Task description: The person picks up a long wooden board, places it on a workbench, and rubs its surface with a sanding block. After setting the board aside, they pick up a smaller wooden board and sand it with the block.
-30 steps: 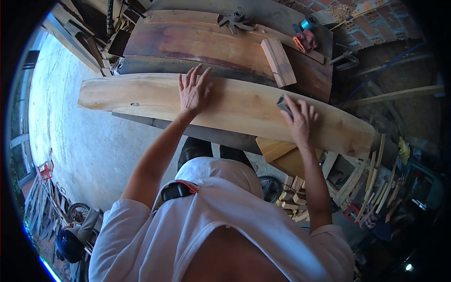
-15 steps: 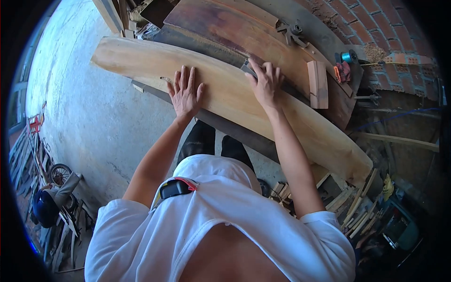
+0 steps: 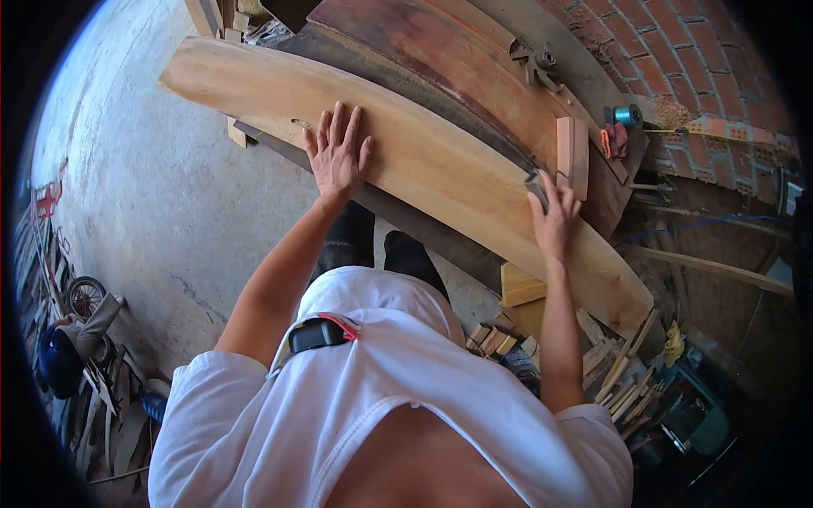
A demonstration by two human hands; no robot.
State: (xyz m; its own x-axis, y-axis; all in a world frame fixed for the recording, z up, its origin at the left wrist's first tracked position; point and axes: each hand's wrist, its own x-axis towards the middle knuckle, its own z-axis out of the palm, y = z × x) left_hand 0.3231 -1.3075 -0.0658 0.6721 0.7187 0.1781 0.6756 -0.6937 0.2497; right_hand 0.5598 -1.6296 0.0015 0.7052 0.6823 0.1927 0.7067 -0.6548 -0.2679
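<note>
A long, pale wooden board (image 3: 423,169) with a curved far edge lies slantwise across the bench in front of me. My left hand (image 3: 339,161) rests flat on it, fingers spread, just right of a small notch (image 3: 301,124) in the wood. Toward the board's right part, my right hand (image 3: 555,216) is closed around a small dark sanding block (image 3: 534,184) at the far edge. My fingers and palm cover much of the block.
Behind the board lies a reddish-brown wooden panel (image 3: 406,42), with a pinkish wood block (image 3: 572,157) and a metal cutter head (image 3: 535,61) beyond. A blue spool (image 3: 627,116) stands near the brick wall (image 3: 660,51). Scrap wood (image 3: 622,381) piles up at lower right.
My right hand has slid to the right and nearer along the board's far edge with the sanding block. My left hand stays flat near the notch.
</note>
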